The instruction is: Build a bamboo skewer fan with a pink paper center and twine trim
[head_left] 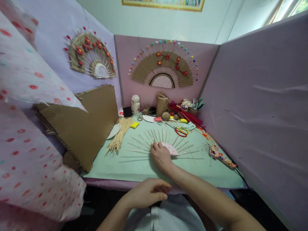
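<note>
A fan of thin wooden sticks (138, 141) lies spread on the table around a white half-circle with pink dots (171, 148). My right hand (160, 155) rests at the left end of that half-circle. Its curled fingers press on the fan where the sticks meet, and the fingertips hide the exact spot. Close to my body, before the table's front edge, my left hand (150, 192) holds nothing, with thumb and fingers apart. One loose stick (192, 154) crosses the fan's right side.
Behind the fan are scissors (181, 131), a jar (135, 104) and twine (162, 104). A stick bundle (121, 134) and leaning cardboard (91, 125) stand left. A flower-patterned glue gun (222, 157) lies right, its cord over the edge. Finished fans (141, 72) hang on the panels.
</note>
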{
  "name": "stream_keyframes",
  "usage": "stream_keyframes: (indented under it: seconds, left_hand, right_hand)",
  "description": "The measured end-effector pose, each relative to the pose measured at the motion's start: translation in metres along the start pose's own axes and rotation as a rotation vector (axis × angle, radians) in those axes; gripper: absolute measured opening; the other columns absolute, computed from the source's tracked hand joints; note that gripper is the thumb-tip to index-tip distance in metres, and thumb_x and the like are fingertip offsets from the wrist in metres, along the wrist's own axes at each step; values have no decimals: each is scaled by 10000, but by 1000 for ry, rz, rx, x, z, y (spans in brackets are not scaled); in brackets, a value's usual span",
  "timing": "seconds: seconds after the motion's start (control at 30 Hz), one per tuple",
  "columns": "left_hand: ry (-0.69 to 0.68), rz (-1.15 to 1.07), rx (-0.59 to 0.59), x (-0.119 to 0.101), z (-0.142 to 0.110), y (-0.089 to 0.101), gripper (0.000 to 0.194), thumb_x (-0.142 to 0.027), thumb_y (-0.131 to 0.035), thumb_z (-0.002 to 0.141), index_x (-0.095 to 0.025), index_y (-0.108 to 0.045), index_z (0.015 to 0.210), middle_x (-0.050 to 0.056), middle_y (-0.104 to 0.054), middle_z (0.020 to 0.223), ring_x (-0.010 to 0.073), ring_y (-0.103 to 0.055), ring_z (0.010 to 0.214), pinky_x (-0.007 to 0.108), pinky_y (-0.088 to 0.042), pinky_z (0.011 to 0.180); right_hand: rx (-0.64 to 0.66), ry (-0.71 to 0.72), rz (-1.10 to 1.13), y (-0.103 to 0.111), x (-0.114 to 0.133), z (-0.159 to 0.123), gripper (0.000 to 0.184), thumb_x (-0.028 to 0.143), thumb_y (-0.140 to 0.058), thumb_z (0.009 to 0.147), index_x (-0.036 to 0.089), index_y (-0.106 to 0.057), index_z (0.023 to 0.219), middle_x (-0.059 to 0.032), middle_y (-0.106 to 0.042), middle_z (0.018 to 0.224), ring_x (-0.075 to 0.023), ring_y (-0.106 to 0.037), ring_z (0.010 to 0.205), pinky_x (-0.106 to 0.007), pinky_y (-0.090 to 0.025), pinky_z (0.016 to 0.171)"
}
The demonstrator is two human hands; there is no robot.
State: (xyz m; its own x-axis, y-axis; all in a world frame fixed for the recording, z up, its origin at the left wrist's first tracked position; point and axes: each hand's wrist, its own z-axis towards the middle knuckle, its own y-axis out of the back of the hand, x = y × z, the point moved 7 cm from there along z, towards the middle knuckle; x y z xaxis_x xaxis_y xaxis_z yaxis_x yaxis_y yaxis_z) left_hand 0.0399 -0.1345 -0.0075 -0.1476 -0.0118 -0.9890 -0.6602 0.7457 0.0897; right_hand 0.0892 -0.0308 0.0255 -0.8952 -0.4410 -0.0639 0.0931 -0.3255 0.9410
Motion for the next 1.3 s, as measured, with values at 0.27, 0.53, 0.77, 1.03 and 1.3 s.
stream_keyframes:
  seconds: [0.27,0.53,0.77,1.03,1.3]
  left_hand:
    - [-138,31,-315,-33,6,44,211,-288,-619,839,-224,-736,1002,62,-743,960,211,-679,886,306,-522,812]
    - [-166,955,-404,-43,85,59,556,-235,-468,898,-75,-400,1426,177,-369,1522,240,-315,1426,416,-238,1180]
    - [-53,1057,-269,-14,103,49,708,-417,-421,926,-81,-212,1513,183,-203,1585,250,-173,1474,431,-154,1193]
    - [-42,1091,-274,-13,105,50,712,-459,-393,926,-90,-226,1513,192,-210,1585,283,-178,1470,454,-153,1184]
    - [-57,1062,-281,-23,104,51,704,-452,-426,906,-44,-316,1469,207,-319,1539,285,-270,1438,420,-195,1176]
  right_hand:
    - [33,-62,138,6,-15,-25,445,386,-606,863,142,-554,1232,-144,-613,1184,-268,-570,1040,-371,-482,863]
    - [175,-36,222,-16,-63,-44,704,356,-482,885,14,-313,1476,-214,-313,1539,-304,-241,1441,-472,-244,1153]
    - [237,-4,254,-32,-62,-49,762,325,-450,843,3,-247,1503,-216,-267,1556,-296,-220,1450,-465,-221,1163]
    - [245,-2,260,-33,-63,-49,818,341,-470,814,12,-207,1515,-210,-251,1565,-303,-208,1451,-467,-217,1161]
    - [247,15,263,-34,-63,-47,808,352,-497,806,8,-253,1496,-228,-299,1539,-302,-253,1429,-454,-195,1166]
